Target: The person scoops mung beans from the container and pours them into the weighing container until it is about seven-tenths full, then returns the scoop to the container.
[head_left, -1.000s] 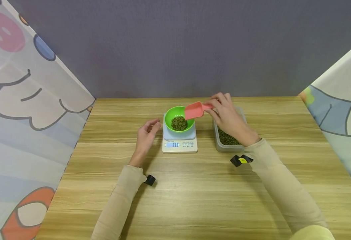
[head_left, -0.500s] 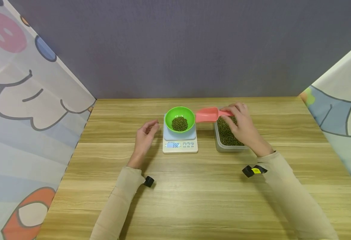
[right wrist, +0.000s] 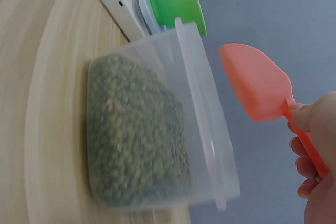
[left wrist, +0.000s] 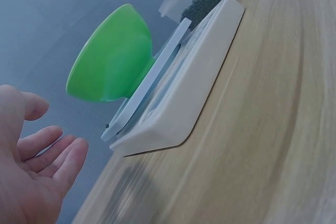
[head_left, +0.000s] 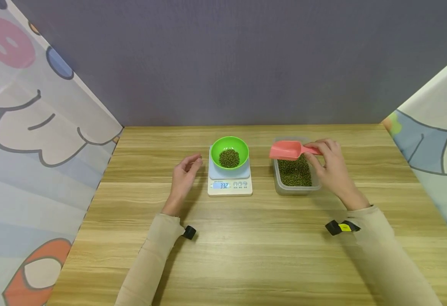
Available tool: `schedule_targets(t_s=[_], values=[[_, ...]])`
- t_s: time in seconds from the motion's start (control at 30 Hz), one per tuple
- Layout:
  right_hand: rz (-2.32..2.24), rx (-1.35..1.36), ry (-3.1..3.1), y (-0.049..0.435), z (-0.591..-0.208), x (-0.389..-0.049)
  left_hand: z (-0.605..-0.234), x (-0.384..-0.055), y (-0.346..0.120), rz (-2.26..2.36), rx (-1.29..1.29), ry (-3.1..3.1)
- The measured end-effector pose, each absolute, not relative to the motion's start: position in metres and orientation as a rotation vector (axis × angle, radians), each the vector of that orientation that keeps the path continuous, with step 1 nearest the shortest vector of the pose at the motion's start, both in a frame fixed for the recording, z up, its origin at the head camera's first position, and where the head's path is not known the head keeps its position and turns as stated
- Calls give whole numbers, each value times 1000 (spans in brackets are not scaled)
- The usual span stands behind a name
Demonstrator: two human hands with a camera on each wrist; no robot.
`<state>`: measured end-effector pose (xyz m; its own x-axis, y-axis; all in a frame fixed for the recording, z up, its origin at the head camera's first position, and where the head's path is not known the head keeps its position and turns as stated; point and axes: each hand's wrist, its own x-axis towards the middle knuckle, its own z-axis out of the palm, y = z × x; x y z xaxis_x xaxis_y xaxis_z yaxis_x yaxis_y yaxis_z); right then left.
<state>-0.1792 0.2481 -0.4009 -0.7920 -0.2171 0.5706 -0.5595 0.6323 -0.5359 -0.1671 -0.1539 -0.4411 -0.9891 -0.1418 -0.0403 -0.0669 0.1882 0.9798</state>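
My right hand [head_left: 332, 170] grips the handle of a pink scoop [head_left: 286, 150], which hangs above a clear plastic box [head_left: 296, 191]. Small green beans [right wrist: 136, 135] fill much of that box. To the left, a green bowl [head_left: 242, 146] sits on a white digital kitchen scale [head_left: 229, 190] whose display appears to read 33.2. A small heap of the same beans [head_left: 229, 158] lies in the bowl. Just left of the scale is my left hand [head_left: 183, 178], holding nothing, its fingers loosely bent and apart from the bowl in the left wrist view.
Everything stands on a wooden table [head_left: 223, 246]. A grey wall [head_left: 246, 63] rises behind its far edge. Cartoon-printed sheets [head_left: 55, 140] flank the table on both sides. Between scale and box runs a gap of bare tabletop.
The right hand has carried the scoop rightward from over the bowl to above the box. The display went from about 33.3 to 33.2. My left hand has barely moved.
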Motion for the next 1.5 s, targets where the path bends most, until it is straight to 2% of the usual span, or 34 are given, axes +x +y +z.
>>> schedule_targets(t_s=[0.67, 1.2, 1.5], values=[[723, 664, -2436, 286, -407, -163, -449, -168, -156, -1937, 192, -2372], [495, 702, -2566, 275, -383, -151, -449, -168, -154, -1938, 211, -2367], [455, 650, -2641, 261, -385, -150, -449, -168, -155, -1941, 208, -2365]])
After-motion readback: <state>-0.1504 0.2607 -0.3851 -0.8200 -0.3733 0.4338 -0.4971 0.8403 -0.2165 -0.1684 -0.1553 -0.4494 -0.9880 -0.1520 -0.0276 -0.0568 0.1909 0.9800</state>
